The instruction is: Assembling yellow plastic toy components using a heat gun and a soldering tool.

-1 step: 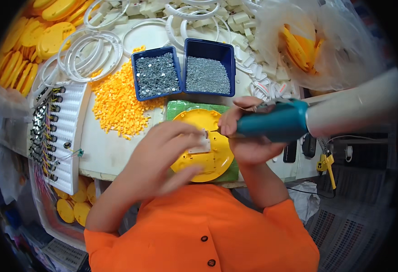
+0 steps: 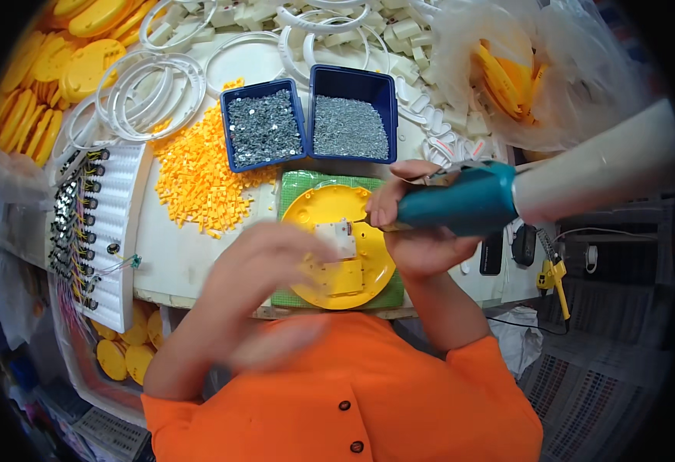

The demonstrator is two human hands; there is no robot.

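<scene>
My right hand (image 2: 424, 250) is wrapped round a teal electric screwdriver (image 2: 461, 202), which lies nearly level with its tip pointing left. That tip is over a small whitish part (image 2: 339, 241) inside a round yellow plastic shell (image 2: 378, 269). Whether it touches a screw is too small to tell. The shell lies on a green mat (image 2: 294, 185). My left hand (image 2: 260, 281), smeared by motion, hovers at the shell's left side with fingers and thumb apart and nothing in it.
Beyond the mat stand two blue bins, one of dark metal pieces (image 2: 264, 127), one of small screws (image 2: 350, 131). Orange plastic bits (image 2: 199, 181) are heaped left of them. A white foam tray (image 2: 126, 231) with wired parts lies left; a yellow tool (image 2: 554, 281) hangs at the right edge.
My left hand has drawn slightly back and left from the shell, its thumb swinging down toward me. My right hand and the screwdriver have shifted a little left.
</scene>
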